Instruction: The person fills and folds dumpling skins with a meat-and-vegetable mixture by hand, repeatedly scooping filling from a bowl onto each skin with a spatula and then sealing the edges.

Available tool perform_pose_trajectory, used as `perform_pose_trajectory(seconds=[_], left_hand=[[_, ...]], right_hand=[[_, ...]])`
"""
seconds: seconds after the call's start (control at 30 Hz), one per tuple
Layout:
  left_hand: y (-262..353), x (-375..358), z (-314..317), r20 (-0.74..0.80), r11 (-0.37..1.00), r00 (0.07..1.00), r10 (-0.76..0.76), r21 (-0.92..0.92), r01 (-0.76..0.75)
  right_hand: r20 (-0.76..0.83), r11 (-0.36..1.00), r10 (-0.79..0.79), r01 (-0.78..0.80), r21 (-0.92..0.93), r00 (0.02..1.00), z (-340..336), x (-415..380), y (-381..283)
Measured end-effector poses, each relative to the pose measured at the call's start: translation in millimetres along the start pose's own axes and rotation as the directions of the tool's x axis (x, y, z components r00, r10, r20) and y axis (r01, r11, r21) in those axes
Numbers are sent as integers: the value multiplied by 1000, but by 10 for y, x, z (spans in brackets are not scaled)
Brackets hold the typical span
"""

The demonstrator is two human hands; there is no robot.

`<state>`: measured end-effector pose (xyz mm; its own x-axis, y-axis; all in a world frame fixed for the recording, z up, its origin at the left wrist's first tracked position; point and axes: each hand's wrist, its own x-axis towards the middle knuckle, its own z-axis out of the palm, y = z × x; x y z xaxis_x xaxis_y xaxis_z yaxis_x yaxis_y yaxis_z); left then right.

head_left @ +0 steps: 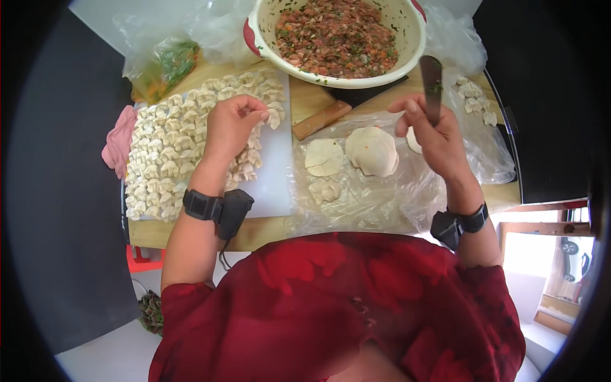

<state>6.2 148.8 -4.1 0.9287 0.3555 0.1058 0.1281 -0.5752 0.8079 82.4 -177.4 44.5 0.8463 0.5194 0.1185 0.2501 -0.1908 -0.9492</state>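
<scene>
At nine o'clock of the wooden table (pixel 305 102) a pink cloth (pixel 117 145) lies against the edge of a white board (pixel 275 184); the board is packed with rows of folded dumplings (pixel 167 153), reaching from its seven o'clock corner up toward one o'clock; at eleven o'clock of the board a clear bag of chopped greens (pixel 167 65) rests on the table. The left hand (pixel 230 126) lies over the dumpling rows, fingers curled and pinched on a single dumpling (pixel 274 117) at the board's two o'clock edge; a black wrist strap (pixel 216 209) sits on that forearm. At twelve o'clock of the table stands a white bowl with red handles (pixel 254 32), full of minced filling (pixel 337 37) flecked green and orange; just below it, at its six o'clock, a dark knife with a wooden handle (pixel 321 120) lies slanted. Right of the board a crumpled plastic sheet (pixel 375 204) carries a stack of round wrappers (pixel 372 150), one flat wrapper (pixel 324 156) at its nine o'clock, and a crumpled wrapper (pixel 325 190) at its seven o'clock. The right hand (pixel 434 137) is closed around a spatula (pixel 431 86), blade pointing to twelve o'clock, smeared with filling; more dumplings (pixel 472 95) lie on plastic at three o'clock of the blade.
</scene>
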Motion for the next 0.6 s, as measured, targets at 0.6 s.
perform_pose_trajectory(seconds=[0.6], left_hand=[[31,-164,70,-47,910,989,140,399,-109]], right_hand=[[-352,902,99,-233,-362,931,-513,-347,648]])
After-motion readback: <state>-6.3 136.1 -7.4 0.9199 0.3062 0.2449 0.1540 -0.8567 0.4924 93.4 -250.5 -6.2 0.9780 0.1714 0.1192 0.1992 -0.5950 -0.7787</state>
